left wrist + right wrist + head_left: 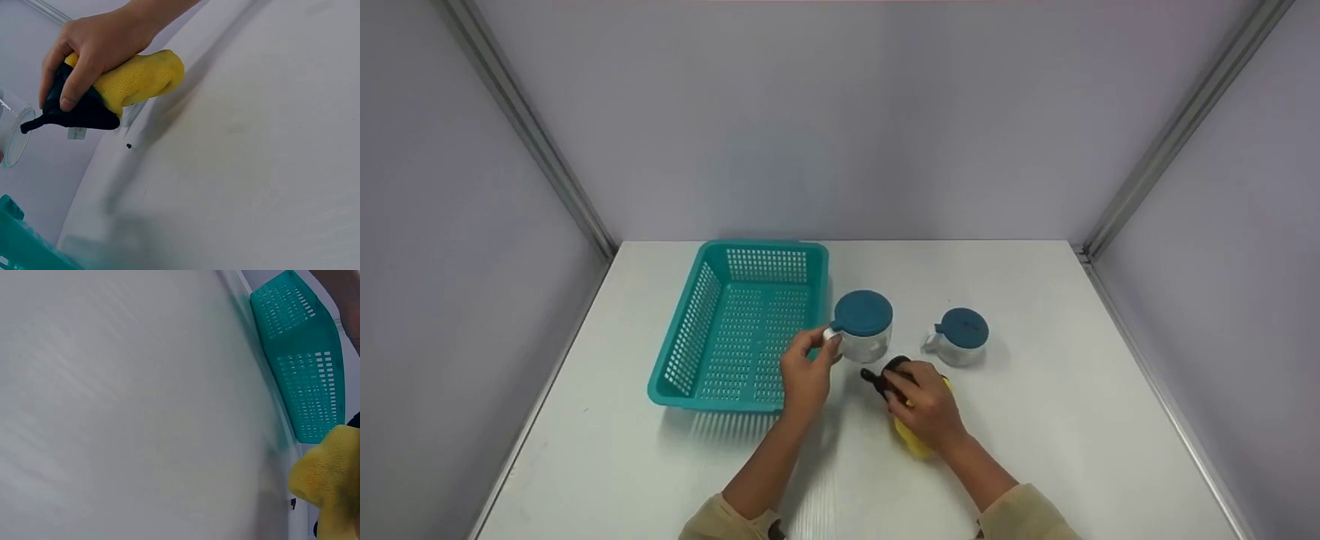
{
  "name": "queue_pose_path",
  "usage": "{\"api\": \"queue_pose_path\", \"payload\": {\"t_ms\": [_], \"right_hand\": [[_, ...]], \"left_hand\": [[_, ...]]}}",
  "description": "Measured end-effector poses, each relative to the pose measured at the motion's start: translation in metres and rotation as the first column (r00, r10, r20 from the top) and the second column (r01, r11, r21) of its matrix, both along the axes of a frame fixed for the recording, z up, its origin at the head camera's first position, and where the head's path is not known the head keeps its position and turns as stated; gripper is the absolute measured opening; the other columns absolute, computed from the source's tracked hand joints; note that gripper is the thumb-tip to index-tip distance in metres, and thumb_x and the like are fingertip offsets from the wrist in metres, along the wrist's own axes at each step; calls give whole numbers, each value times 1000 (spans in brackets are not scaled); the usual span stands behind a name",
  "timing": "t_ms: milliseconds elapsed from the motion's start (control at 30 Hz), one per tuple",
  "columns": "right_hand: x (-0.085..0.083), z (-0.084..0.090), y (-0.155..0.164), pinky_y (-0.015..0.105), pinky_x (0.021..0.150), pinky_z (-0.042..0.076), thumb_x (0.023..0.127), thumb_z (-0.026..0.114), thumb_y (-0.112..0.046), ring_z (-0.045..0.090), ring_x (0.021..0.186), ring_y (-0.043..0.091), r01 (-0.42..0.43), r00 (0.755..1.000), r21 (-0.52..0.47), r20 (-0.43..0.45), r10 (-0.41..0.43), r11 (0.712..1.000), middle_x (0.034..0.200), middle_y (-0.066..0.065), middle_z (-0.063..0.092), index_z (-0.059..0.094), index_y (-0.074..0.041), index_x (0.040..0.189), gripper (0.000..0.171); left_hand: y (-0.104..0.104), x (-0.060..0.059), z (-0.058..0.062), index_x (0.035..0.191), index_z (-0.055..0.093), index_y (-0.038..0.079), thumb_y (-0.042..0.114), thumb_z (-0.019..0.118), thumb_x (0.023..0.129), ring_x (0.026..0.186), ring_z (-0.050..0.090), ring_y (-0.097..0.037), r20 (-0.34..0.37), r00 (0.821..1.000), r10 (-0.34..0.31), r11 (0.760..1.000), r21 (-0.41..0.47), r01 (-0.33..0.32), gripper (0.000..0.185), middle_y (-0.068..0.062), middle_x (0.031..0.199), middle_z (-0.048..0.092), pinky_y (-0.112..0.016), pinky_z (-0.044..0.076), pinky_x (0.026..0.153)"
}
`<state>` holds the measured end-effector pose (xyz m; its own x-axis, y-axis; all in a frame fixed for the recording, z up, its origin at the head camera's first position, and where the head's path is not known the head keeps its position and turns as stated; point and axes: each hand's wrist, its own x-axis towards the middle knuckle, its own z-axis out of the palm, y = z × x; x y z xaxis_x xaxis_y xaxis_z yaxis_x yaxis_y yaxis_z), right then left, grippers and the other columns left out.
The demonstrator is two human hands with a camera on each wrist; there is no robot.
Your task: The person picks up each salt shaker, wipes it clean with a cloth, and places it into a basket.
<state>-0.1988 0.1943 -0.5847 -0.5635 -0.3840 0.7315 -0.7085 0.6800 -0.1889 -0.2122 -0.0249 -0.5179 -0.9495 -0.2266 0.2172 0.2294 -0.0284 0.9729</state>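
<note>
Two hands at a lidded jar and a yellow brush, beside a teal basket

Head view: the left hand (807, 373) pinches the small white handle of the nearer clear jar (862, 327) with its teal lid, just beside the teal basket (690, 330) on the white table (1072, 420); the right hand (928, 406) curls round a yellow-and-black brush (911, 439) lying just in front of that jar, a second lidded jar (960, 337) near. Left wrist view: the right hand's fingers wrap the brush's black end. Right wrist view: only the brush's yellow part and the basket show
</note>
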Motion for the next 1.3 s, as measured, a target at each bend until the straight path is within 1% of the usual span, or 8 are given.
{"api": "queue_pose_path", "payload": {"t_ms": [233,333,433,667,867,967,1067,1300], "right_hand": [[-1,-15,5,27,90,51,82,77,-16,57,101,16,24,997,-5,77,-24,1000,106,5,63,75,-10,110,28],[-2,-18,7,26,90,51,83,76,-16,56,102,16,34,993,-2,111,-33,999,107,4,62,74,-11,111,29],[-2,-22,8,28,92,51,83,77,-16,56,106,15,58,984,-12,170,-55,998,109,3,62,74,-12,113,30],[-2,-34,8,33,94,53,85,76,-18,57,108,15,125,943,-54,316,-101,991,112,0,62,72,-16,118,34],[1,-39,4,36,94,53,89,72,-26,58,108,14,162,893,-58,434,-122,985,114,-4,61,69,-20,123,34],[1,-40,2,35,94,53,91,71,-29,59,107,12,175,875,-45,465,-134,984,114,-5,62,69,-22,123,33],[2,-39,1,35,95,53,91,70,-29,59,107,12,180,865,-44,483,-137,983,114,-5,62,69,-22,123,33],[4,-40,2,37,96,52,90,72,-28,59,109,12,185,862,-46,487,-140,982,114,-5,62,69,-21,122,33]], "left_hand": [[-12,-1,2,106,70,6,12,71,91,95,64,-23,5,999,33,999,-28,-33,16,-9,96,63,-27,59,76],[-18,-3,3,105,71,5,12,72,90,93,65,-22,-17,998,58,998,-37,-58,16,-11,94,63,-27,60,74],[-24,-4,4,104,71,3,10,73,89,91,64,-21,-38,996,81,996,-29,-82,16,-13,93,63,-29,60,72],[-33,-1,6,105,69,-6,1,70,89,90,65,-22,-36,992,122,992,-28,-123,17,-17,92,63,-38,61,72],[-41,8,25,105,68,-6,1,69,90,89,65,-20,-11,993,117,993,-7,-117,16,-16,92,64,-38,61,75],[-47,8,29,106,68,-6,2,68,91,90,65,-19,-16,993,119,993,-5,-119,17,-18,94,63,-37,60,76],[-53,7,31,106,67,-7,2,68,91,90,64,-20,-34,991,131,991,-17,-131,18,-19,94,62,-39,60,76],[-69,6,31,110,67,-7,5,66,93,92,64,-18,-17,991,135,990,-42,-136,21,-18,95,63,-39,60,78]]}}
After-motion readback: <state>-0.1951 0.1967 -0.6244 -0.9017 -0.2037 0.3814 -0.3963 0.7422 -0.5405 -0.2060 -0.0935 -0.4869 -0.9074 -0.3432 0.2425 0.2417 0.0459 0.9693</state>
